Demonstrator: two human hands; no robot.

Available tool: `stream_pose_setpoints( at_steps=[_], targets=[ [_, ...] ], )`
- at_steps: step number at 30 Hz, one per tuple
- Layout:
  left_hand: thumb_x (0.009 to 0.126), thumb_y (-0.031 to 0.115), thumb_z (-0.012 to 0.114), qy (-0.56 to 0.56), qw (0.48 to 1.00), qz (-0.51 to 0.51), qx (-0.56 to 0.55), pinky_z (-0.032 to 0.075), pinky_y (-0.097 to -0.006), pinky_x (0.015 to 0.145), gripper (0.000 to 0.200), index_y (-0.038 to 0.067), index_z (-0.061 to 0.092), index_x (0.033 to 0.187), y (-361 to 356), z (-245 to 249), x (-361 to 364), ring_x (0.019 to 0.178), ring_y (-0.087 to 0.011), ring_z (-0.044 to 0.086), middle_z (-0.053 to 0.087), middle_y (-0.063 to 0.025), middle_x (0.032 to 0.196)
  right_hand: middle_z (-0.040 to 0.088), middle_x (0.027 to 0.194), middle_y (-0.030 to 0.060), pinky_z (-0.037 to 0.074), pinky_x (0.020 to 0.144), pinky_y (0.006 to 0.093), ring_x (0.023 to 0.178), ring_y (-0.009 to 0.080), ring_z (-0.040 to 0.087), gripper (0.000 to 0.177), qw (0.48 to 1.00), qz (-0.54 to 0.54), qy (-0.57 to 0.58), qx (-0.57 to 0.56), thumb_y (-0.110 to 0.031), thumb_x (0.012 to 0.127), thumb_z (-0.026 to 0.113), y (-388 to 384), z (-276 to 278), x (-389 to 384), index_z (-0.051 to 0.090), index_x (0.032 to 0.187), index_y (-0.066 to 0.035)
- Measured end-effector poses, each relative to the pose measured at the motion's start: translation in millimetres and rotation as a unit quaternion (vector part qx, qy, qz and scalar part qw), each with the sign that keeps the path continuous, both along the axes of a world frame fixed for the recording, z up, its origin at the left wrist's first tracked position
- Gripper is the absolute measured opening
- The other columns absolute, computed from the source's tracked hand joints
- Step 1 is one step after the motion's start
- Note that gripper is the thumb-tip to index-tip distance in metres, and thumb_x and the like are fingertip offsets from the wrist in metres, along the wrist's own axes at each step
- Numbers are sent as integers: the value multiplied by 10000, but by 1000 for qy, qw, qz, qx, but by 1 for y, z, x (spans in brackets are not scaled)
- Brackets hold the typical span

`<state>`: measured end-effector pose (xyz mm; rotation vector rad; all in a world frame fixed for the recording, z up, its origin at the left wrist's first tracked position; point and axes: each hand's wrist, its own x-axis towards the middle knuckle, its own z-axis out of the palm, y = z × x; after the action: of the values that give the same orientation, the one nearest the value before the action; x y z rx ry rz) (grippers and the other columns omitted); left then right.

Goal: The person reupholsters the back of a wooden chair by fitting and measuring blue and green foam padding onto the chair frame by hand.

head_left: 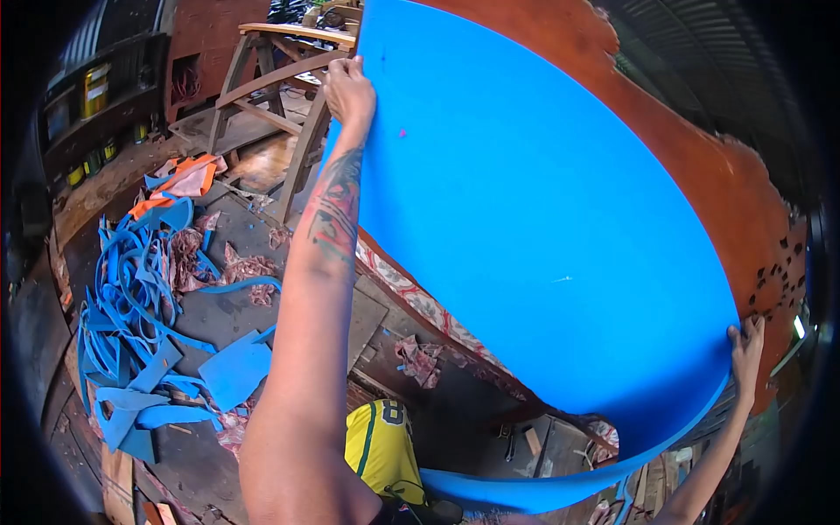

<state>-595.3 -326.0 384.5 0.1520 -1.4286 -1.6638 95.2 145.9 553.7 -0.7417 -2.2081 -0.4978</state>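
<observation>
A large blue sheet (525, 201) with a curved outline fills the centre and right of the view, its lower edge curling up. My left hand (350, 92), on the tattooed arm, has its fingers closed on the sheet's upper left edge. At the right edge of the sheet, my right hand (746, 350) pinches the rim between thumb and fingers. Behind the sheet shows a reddish-brown surface (700, 175) with a ragged border. Patterned fabric (429, 311) runs along the sheet's lower left side.
Blue offcuts and strips (131, 306) lie heaped on the floor at the left, near orange scraps (197, 175). A wooden trestle (302, 157) stands at the upper left. Shelves (114, 114) hold yellow containers. Wood pieces (647, 481) lie at the lower right.
</observation>
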Motion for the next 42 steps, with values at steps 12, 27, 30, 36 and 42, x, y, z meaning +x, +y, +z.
stream_pose_setpoints(
  at_steps=[12, 27, 30, 36, 42],
  targets=[
    [1001, 335, 573, -85, 990, 37, -106, 372, -467, 967, 346, 199, 699, 1293, 8, 11, 42, 1151, -320, 552, 676, -119, 1134, 270, 1610, 323, 311, 1184, 417, 1472, 371, 367, 688, 998, -6, -7, -66, -232, 971, 701, 31, 15, 15, 405, 1428, 189],
    [1003, 383, 549, 65, 991, -116, 6, 375, -601, 1045, 382, 150, 703, 1263, -20, -2, -10, 1212, -430, 585, 703, -162, 1230, 480, 815, -38, 356, 711, 240, 772, 70, 421, 201, 938, 193, 18, -288, -184, 1020, 617, -67, 1, 17, 543, 896, -44],
    [1014, 370, 544, 98, 985, -142, 18, 435, -500, 1040, 384, 125, 696, 1268, -18, -16, -53, 1177, -372, 638, 714, -152, 1223, 533, 862, -21, 383, 743, 253, 800, 78, 453, 189, 951, 162, 57, -258, -204, 1015, 621, -94, -15, 38, 585, 953, -30],
    [1047, 257, 565, 153, 978, -136, 28, 490, -332, 948, 349, -16, 667, 1240, -15, -7, -41, 1056, -207, 649, 703, -134, 1179, 591, 933, 19, 418, 813, 252, 887, 103, 526, 244, 966, 149, 51, -203, -233, 999, 607, -83, -4, 4, 631, 1045, 6],
    [998, 95, 553, 224, 955, -192, 19, 490, -333, 985, 355, -36, 591, 1325, -26, -34, -115, 1104, -228, 638, 677, -143, 1222, 589, 800, 17, 443, 698, 316, 774, 119, 523, 301, 977, 111, 53, -171, -268, 961, 677, -61, 0, -31, 660, 962, 32]
  ],
)
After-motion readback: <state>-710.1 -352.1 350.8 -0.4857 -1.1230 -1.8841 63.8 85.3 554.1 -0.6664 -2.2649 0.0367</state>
